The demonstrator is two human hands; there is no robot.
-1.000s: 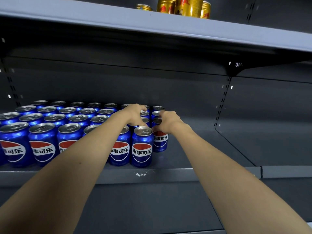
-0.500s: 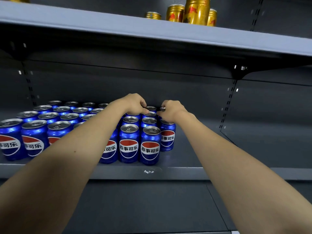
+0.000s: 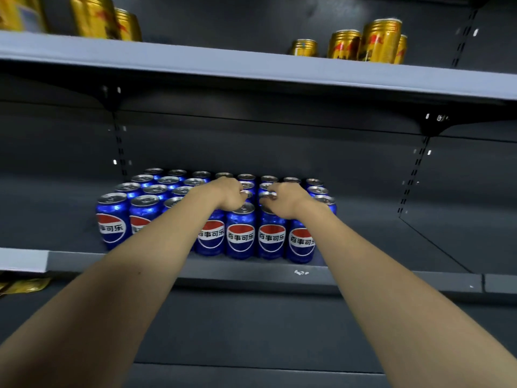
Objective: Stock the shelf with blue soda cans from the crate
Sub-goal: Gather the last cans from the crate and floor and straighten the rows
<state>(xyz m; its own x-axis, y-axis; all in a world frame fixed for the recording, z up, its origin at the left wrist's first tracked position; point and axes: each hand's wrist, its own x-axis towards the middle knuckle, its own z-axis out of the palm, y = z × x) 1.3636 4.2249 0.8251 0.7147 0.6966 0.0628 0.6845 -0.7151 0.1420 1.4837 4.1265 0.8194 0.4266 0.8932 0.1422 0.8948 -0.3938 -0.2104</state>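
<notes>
Several rows of blue soda cans [image 3: 241, 236] with red, white and blue logos stand packed together on the dark grey shelf [image 3: 251, 271]. Both my arms reach in over the front row. My left hand [image 3: 228, 193] has its fingers curled down round the silver top of a can [image 3: 246, 194] in the second row. My right hand [image 3: 286, 197] pinches the top of the neighbouring can [image 3: 265, 195] the same way. The two hands are a few centimetres apart. The crate is out of view.
Gold cans [image 3: 377, 40] stand on the upper shelf [image 3: 251, 70], with more gold cans [image 3: 95, 16] at the left. Bare shelf floor lies to the right of the blue cans as far as the slotted upright [image 3: 414, 175]. A yellow packet [image 3: 25, 285] shows at the lower left.
My view has pulled back and the block of cans now sits centred in it. Both hands went to the back rows, then came forward to the second row.
</notes>
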